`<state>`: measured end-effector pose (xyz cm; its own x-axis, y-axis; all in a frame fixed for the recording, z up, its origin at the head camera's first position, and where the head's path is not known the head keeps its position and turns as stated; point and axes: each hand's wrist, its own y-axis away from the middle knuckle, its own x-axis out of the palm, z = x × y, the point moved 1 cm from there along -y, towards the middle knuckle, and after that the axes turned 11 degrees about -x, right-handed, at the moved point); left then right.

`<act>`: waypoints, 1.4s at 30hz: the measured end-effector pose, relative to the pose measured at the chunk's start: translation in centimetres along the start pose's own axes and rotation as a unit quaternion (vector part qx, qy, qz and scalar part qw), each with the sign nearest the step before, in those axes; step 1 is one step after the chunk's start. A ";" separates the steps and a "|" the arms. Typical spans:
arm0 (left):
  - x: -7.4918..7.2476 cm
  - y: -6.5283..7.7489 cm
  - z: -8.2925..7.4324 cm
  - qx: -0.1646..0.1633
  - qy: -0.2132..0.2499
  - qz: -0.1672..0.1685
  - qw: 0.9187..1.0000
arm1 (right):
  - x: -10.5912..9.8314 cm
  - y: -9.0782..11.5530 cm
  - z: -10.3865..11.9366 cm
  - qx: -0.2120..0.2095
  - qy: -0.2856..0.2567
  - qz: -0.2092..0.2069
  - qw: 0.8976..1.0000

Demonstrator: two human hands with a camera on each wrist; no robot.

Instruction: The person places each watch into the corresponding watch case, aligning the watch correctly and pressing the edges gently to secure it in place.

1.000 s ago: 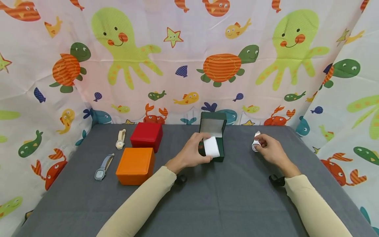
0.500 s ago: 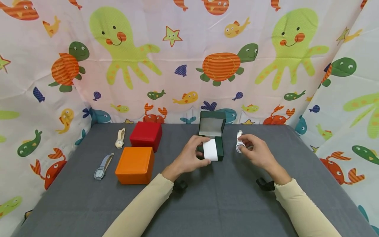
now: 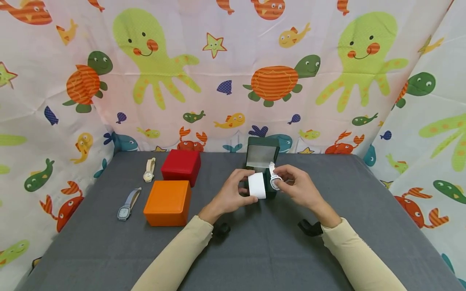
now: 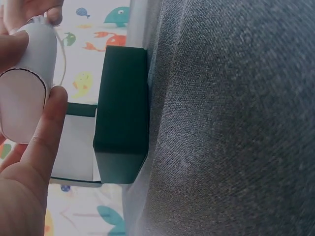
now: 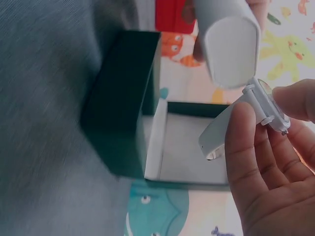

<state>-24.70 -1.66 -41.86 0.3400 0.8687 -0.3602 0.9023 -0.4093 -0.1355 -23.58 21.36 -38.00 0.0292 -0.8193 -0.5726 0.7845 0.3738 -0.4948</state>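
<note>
In the head view my left hand [image 3: 233, 193] grips a white watch cushion [image 3: 257, 186] between thumb and fingers, in front of the open green watch box [image 3: 261, 154]. Right beside it, my right hand [image 3: 301, 188] pinches a white wristwatch [image 3: 275, 183] by its case, strap pointing up. From the left wrist, the cushion [image 4: 38, 51] appears raised above the green box [image 4: 123, 108]. The right wrist view has the watch [image 5: 263, 103] close to the end of the cushion [image 5: 231, 51]; whether they touch I cannot tell. Its strap hangs undone over the pale lid lining.
Left of the green box stand a red box [image 3: 181, 166] and an orange box [image 3: 167, 203], both with lids down. Further left lie a cream-strapped watch [image 3: 149, 171] and a blue-grey watch [image 3: 127, 205]. A sea-animal curtain [image 3: 233, 36] hangs behind the grey-covered table [image 3: 269, 258].
My right hand has carried the white watch leftward to the cushion. My left hand has brought the cushion slightly left and straightened it from a tilt.
</note>
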 end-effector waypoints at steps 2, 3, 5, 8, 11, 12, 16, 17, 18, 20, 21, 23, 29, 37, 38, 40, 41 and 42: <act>0.0 0.0 0.1 -0.001 -0.001 0.004 1.000 | 0.3 -0.3 0.2 0.000 -0.024 0.004 1.000; 0.1 0.0 0.1 -0.001 -0.001 0.006 1.000 | 0.5 -0.5 0.4 -0.001 -0.036 0.007 0.999; 0.1 0.0 0.2 -0.004 -0.001 0.009 1.000 | 0.7 -0.8 1.2 -0.001 -0.055 0.015 0.998; 0.2 -0.1 0.3 -0.011 -0.002 0.010 1.000 | 0.9 -1.3 3.1 0.000 -0.074 0.025 0.997; 0.2 -0.1 0.4 -0.015 -0.001 0.009 1.000 | 1.0 -1.5 4.7 0.003 -0.079 0.029 0.996; 0.2 -0.1 0.4 -0.016 0.001 0.008 1.000 | 1.1 -1.6 4.8 0.005 -0.082 0.027 0.996; 0.1 -0.1 0.6 -0.010 0.005 0.005 1.000 | 1.6 -1.7 4.8 0.017 -0.095 0.024 0.995; 0.1 -0.2 0.6 -0.010 0.006 0.004 1.000 | 1.7 -1.7 4.8 0.020 -0.099 0.024 0.995; 0.1 -0.2 0.6 -0.011 0.007 0.002 1.000 | 1.8 -1.6 4.7 0.023 -0.101 0.024 0.994; 0.1 -0.1 0.6 -0.014 0.012 -0.001 1.000 | 1.9 -1.6 4.7 0.025 -0.105 0.025 0.994; 0.1 -0.1 0.6 -0.016 0.015 -0.003 1.000 | 2.0 -1.6 4.6 0.025 -0.105 0.026 0.994; 0.0 -0.1 0.7 -0.020 0.021 -0.006 1.000 | 2.1 -1.5 4.6 0.026 -0.105 0.026 0.994; 0.1 -0.1 0.9 -0.023 0.043 -0.019 0.999 | 2.4 -1.2 4.6 0.048 -0.099 0.022 0.994; -0.2 0.0 0.7 -0.031 0.033 -0.063 0.997 | 3.6 -0.8 1.3 0.038 -0.056 0.008 0.998; -0.3 0.0 0.7 -0.033 0.033 -0.067 0.997 | 3.7 -0.8 1.2 0.032 -0.047 0.009 0.998; -0.5 0.0 0.7 -0.035 0.037 -0.073 0.996 | 3.9 -0.6 1.2 0.017 -0.029 0.015 0.999; -0.6 0.0 0.7 -0.036 0.041 -0.075 0.996 | 3.9 -0.6 1.2 0.008 -0.019 0.019 1.000; -0.7 0.0 0.8 -0.038 0.048 -0.077 0.995 | 4.0 -0.5 1.3 -0.005 -0.006 0.024 1.000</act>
<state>-25.17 -2.51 -42.29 0.2171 0.9435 -0.2504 0.9619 -0.2505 -0.1098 -23.10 17.31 -39.22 0.0730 -0.8056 -0.5880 0.7763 0.4160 -0.4736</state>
